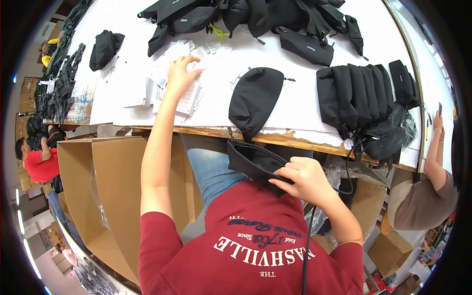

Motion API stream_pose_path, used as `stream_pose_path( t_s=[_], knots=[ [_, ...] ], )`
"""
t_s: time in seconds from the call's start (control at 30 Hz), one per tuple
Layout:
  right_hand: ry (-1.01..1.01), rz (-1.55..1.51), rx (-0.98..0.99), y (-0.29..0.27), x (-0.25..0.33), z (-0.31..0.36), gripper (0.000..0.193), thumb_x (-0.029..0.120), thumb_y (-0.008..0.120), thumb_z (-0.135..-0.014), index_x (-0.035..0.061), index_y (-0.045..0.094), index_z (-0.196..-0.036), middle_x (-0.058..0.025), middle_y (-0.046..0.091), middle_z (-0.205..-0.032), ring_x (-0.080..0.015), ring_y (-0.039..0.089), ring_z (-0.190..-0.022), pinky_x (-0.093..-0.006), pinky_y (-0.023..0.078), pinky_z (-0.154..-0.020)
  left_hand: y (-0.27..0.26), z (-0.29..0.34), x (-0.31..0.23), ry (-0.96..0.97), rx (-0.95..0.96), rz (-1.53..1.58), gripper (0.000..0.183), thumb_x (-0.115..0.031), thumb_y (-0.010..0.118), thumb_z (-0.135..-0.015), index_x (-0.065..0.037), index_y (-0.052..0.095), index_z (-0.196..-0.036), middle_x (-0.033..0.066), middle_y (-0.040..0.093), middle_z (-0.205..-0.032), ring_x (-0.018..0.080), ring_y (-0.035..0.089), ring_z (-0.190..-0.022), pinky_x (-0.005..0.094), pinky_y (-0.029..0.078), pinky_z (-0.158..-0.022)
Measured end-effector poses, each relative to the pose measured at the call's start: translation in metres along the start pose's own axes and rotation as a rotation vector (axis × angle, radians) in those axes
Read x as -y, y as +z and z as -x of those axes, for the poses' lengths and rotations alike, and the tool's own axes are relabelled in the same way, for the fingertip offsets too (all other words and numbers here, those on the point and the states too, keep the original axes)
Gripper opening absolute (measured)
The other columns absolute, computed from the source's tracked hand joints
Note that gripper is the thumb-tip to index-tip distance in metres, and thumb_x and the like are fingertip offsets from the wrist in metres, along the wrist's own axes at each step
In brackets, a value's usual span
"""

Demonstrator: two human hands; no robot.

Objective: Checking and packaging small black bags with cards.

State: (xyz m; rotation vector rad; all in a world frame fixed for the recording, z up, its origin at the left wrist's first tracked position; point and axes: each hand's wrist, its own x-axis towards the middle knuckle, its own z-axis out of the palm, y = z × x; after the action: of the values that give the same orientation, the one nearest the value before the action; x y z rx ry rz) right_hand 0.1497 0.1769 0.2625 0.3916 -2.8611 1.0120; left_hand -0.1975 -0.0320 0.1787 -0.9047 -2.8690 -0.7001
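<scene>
Right fingers clamped on my open black pouch, just off counter edge; left fingers apart by paper slips. Pouch not closed yet; I reckon stacked row done, far heap left.

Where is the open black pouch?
In the head view, the open black pouch is slightly right of centre, in the right hand, by the table edge.

The white table has a worn wooden edge; below, the floor is grey, and tube lights shine at lower left.
</scene>
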Motion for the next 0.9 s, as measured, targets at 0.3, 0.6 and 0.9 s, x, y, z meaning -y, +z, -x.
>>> stream_pose_path(
  t_s=[0.3, 0.6, 0.9],
  knots=[
    [-0.088, 0.223, -0.232, -0.031, -0.001, -0.024, 0.021, 0.013, 0.081, -0.062, 0.0083, 0.068, -0.078, 0.0000, 0.051, -0.057, -0.0169, 0.051, -0.051, -0.0303, 0.039, -0.046, -0.032, 0.007, -0.087, 0.062, -0.216, 0.640, 0.019, -0.017, 0.069, -0.086, -0.001, 0.071, -0.094, 0.0065, 0.068, -0.086, 0.0143, 0.063, -0.082, 0.0251, 0.047, -0.078],
    [-0.141, 0.271, -0.322, -0.036, 0.000, -0.048, 0.022, 0.013, 0.081, -0.062, 0.0078, 0.069, -0.079, 0.0011, 0.048, -0.055, -0.0145, 0.046, -0.047, -0.0293, 0.035, -0.043, -0.071, 0.091, -0.148, 0.379, -0.002, 0.541, 0.031, -0.022, 0.061, -0.089, -0.001, 0.064, -0.112, 0.0133, 0.056, -0.127, 0.0243, 0.043, -0.126, 0.0397, 0.034, -0.103],
    [-0.100, 0.164, -0.470, -0.019, 0.014, -0.055, 0.024, 0.014, 0.081, -0.065, 0.0063, 0.071, -0.085, 0.0007, 0.051, -0.057, -0.0146, 0.047, -0.049, -0.0275, 0.037, -0.045, 0.002, 0.157, -0.156, -0.403, 0.224, 2.130, 0.040, -0.017, 0.067, -0.088, -0.002, 0.053, -0.122, 0.0090, 0.062, -0.115, 0.0196, 0.059, -0.110, 0.0346, 0.045, -0.097]
  ],
)
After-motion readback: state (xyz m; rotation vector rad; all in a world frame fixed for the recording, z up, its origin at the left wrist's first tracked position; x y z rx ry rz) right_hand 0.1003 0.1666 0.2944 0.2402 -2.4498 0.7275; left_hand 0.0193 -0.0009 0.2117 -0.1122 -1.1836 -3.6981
